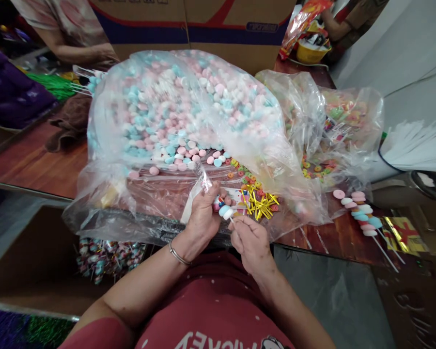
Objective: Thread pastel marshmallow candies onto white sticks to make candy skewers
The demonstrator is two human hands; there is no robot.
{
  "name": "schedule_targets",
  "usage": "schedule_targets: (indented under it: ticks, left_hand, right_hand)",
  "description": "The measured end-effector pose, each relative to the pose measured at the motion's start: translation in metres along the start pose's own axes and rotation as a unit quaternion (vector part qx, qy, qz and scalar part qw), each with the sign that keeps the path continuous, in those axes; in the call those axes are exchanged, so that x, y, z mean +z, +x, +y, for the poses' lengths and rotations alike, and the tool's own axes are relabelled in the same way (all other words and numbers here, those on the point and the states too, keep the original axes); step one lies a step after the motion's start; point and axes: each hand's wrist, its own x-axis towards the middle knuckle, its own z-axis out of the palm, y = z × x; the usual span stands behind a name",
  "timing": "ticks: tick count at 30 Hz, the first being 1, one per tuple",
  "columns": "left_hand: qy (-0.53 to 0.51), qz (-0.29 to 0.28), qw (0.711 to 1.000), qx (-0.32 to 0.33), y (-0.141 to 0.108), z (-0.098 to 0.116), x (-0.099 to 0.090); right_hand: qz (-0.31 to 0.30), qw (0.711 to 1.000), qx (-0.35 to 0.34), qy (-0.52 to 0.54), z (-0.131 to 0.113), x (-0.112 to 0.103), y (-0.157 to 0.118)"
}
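Head view: I look down from the head camera on two bare hands, close together at the near edge of the counter (18, 162).
Left hand (203, 215): it is curled almost closed around a clear wrapper (203, 178), which stands up above the fingers.
Right hand (250, 240): thumb and forefinger are pinched together on a thin white stick (231, 220).
Candy skewer (225, 212): it is between the two hands, blue and white pieces near the stick; its far end I cannot tell, because the left fingers cover it.
Wrapper risk: I judge that its thin film could catch on a candy edge and tear, if the stick is pushed at an angle.
Stick risk: the pinch is small, so a sideways pull could make it slip or bend.
Gold ties (259, 202): they lie loose just beyond the right hand; a careless knuckle could scatter them.
Big plastic bag (250, 145): full of pastel candies, it fills the middle, and its slack film could snag the fingers.
Two skewers (365, 213): they rest apart, at the right.
Cardboard box (39, 252): low at the left, holding wrapped pieces.
Co-worker's arm (76, 52): behind the bag, well apart.
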Motion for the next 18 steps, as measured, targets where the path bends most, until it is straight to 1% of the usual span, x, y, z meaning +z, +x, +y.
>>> schedule_targets:
  ticks: [2,4,6,8,10,12,14,15,16,17,18]
  left_hand:
    - [-0.017,0.008,1.0,-0.019,0.006,0.008,-0.001]
    - [-0.044,0.011,0.998,-0.033,0.011,0.015,-0.002]
    - [-0.063,-0.013,0.997,-0.033,0.014,0.018,0.0]
    - [-0.065,-0.046,0.997,-0.025,0.013,0.017,0.001]
    - [-0.064,-0.055,0.996,-0.02,0.013,0.015,0.002]
    - [-0.068,-0.034,0.997,-0.017,0.014,0.016,0.002]
    - [-0.069,-0.003,0.998,-0.008,0.015,0.018,0.001]
    - [-0.066,0.008,0.998,-0.003,0.016,0.019,0.001]
    - [-0.062,0.015,0.998,0.002,0.016,0.02,0.001]
    - [-0.056,0.018,0.998,0.007,0.016,0.021,0.001]
    - [-0.05,0.019,0.999,0.009,0.016,0.021,0.001]
  right_hand:
    - [-0.033,0.993,0.06,0.099,-0.008,-0.002,-0.002]
    - [-0.069,0.982,0.098,0.147,-0.015,-0.002,-0.003]
    - [-0.093,0.973,0.124,0.171,-0.018,-0.001,-0.003]
    - [-0.092,0.971,0.128,0.177,-0.017,0.0,-0.003]
    - [-0.066,0.98,0.107,0.157,-0.011,0.002,-0.003]
    - [-0.028,0.993,0.065,0.099,-0.005,0.0,-0.003]
    - [0.002,1.0,0.02,0.0,0.0,-0.003,-0.005]
    - [0.011,0.998,-0.009,-0.061,0.0,-0.005,-0.006]
    - [0.016,0.991,-0.045,-0.128,0.0,-0.007,-0.007]
    - [0.019,0.976,-0.088,-0.199,-0.002,-0.009,-0.008]
    - [0.024,0.952,-0.142,-0.27,-0.003,-0.01,-0.009]
